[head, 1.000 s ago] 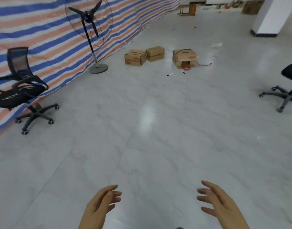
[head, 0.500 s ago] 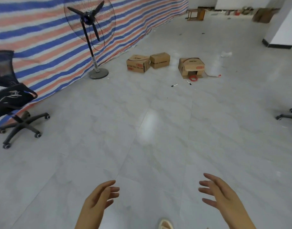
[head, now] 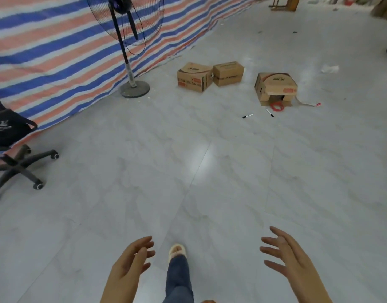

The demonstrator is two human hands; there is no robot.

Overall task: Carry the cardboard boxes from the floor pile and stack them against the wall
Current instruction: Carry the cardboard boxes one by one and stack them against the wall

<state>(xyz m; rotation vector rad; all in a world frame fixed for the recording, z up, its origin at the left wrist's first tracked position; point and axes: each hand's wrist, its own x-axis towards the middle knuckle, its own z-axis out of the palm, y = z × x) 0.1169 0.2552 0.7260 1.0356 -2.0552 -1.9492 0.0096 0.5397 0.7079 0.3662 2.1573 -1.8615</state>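
Left hand: the left hand (head: 131, 259) is held out low at the near edge, fingers loosely spread, nothing gripped.
Right hand: the right hand (head: 284, 256) is raised opposite it, fingers splayed and relaxed, nothing held.
Cardboard boxes: three are seen on the far floor. The left box (head: 193, 77) and the middle box (head: 228, 73) are set touching, near the striped tarpaulin (head: 56, 51). The open box (head: 274, 88) is placed apart to their right, with a red coil (head: 277, 106) at its opening.
Markers: two markers (head: 247, 116) are lying just in front of the open box.
Fan: a pedestal fan (head: 131, 62) is stood against the tarpaulin, left of the boxes.
Chair: an office chair (head: 10, 149) is seen at the left edge.
Foot: a slippered foot (head: 177, 251) is planted between the hands.
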